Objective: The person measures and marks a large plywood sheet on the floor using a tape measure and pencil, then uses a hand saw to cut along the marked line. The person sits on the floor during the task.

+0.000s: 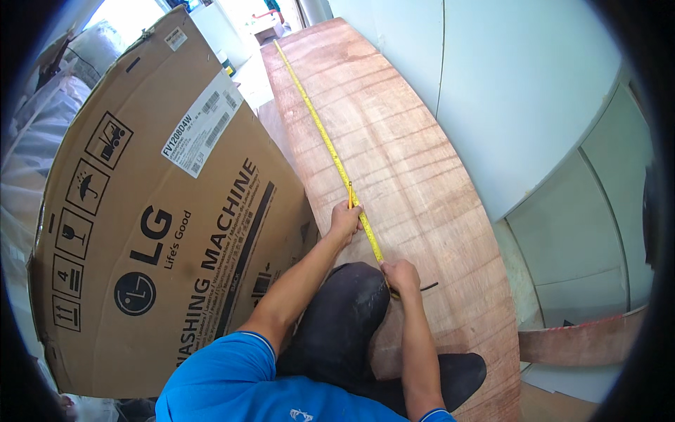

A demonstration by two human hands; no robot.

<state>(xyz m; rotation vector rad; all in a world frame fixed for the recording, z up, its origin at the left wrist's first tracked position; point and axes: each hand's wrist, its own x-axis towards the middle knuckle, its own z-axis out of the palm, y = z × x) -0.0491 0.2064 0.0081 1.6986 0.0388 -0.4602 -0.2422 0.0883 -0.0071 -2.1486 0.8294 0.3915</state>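
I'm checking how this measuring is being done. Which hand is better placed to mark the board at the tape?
Probably the left. The left hand holds an orange pencil upright against the yellow tape measure on the wooden board. The right hand is busy pinning the tape's near end.

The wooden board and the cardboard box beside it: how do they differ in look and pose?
The wooden board is reddish-brown and grained, with a yellow tape measure stretched along it; the cardboard box is tan with black symbols and a white label. The board bears both hands and a knee; the box is untouched. Both are large and flat-faced.
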